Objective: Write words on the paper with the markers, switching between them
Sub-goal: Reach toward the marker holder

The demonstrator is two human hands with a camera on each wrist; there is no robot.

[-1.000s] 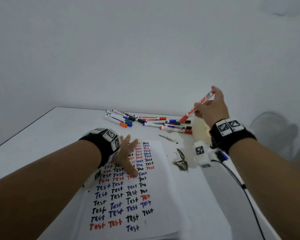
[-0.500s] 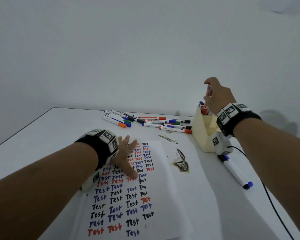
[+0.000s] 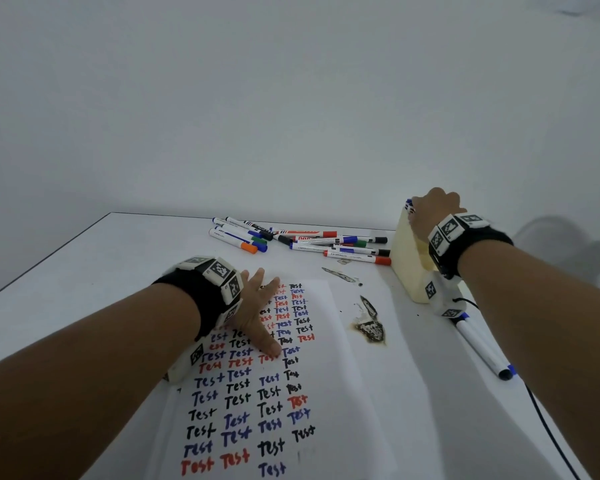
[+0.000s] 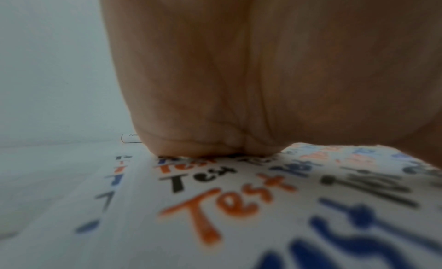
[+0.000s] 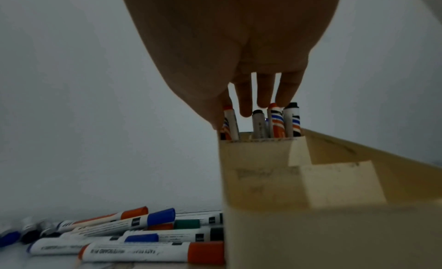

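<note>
My left hand (image 3: 257, 313) flat, fingers spread, pressing the paper (image 3: 343, 375). My right hand (image 5: 229, 51) over the markers (image 5: 277, 121) in the far-right holder (image 5: 258, 171); grip unclear.

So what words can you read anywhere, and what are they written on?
"Test": written again and again in black, blue and red on the paper, also close up in the left wrist view.
Print on the loose markers on the table: too small and blurred to read.
Square black-and-white codes on the wristbands: patterns, not words.
</note>
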